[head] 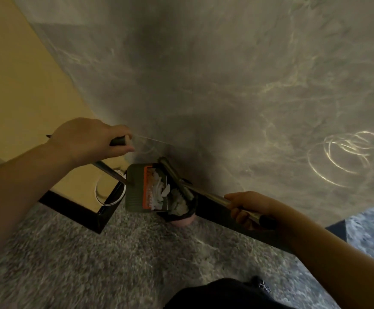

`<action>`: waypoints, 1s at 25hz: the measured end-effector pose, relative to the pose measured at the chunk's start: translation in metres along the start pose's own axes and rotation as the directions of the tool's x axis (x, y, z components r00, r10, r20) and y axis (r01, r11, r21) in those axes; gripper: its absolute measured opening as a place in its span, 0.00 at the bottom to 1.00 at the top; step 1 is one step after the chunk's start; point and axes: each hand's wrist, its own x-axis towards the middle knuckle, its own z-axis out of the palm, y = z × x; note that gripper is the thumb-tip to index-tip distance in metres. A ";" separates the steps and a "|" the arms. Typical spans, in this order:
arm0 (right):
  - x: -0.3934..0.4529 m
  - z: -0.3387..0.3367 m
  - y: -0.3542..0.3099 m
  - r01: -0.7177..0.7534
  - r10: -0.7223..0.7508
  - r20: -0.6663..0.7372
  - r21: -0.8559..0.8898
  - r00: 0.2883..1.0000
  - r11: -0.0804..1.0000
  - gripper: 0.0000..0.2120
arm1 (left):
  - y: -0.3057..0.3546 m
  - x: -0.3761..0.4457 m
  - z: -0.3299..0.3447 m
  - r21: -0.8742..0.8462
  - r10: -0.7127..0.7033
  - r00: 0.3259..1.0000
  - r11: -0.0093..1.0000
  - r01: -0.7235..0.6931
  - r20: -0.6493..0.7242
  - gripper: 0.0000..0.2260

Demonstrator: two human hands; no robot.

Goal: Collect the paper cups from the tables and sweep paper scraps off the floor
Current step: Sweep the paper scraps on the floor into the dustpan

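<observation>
Glossy marbled wall (226,85), shiny metal broom handle (206,194), ribbed matt plastic dustpan (134,192).

The left hand (88,139) covers most of the dark grip (118,141) it holds, and the rod (108,172) below passes out of sight behind the wrist. The right hand (255,210) hides a stretch of the metal handle (208,195). The white scraps (159,192) in the dustpan (137,188) are too blurred to tell apart. The dark clothing (221,293) is cut off by the bottom edge, and the speckled floor (92,253) smears with motion.
</observation>
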 end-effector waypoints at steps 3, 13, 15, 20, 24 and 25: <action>-0.001 -0.023 -0.010 -0.011 0.010 0.005 0.005 1.000 1.000 0.27 | 0.021 0.020 -0.004 0.021 0.041 0.999 0.999 -0.041 -0.010 0.26; 0.004 -0.112 -0.020 -0.065 0.065 0.085 0.002 0.994 0.998 0.28 | 0.135 0.087 -0.015 0.205 0.172 0.983 0.962 -0.180 0.057 0.33; 0.008 -0.123 -0.015 -0.060 0.065 0.112 -0.047 0.992 0.997 0.28 | 0.150 0.099 -0.019 0.210 0.127 0.988 0.967 -0.143 0.088 0.32; 0.017 -0.140 -0.014 -0.055 0.068 0.135 -0.098 0.988 0.994 0.27 | 0.153 0.114 -0.019 0.256 0.119 0.986 0.956 -0.145 0.115 0.34; 0.021 -0.143 -0.024 -0.074 0.089 0.170 -0.094 0.981 0.993 0.24 | 0.142 0.124 -0.025 0.247 0.128 0.981 0.956 -0.161 0.144 0.31; 0.022 -0.144 -0.026 -0.073 0.088 0.173 -0.092 0.981 0.993 0.24 | 0.142 0.126 -0.027 0.240 0.129 0.980 0.957 -0.164 0.153 0.31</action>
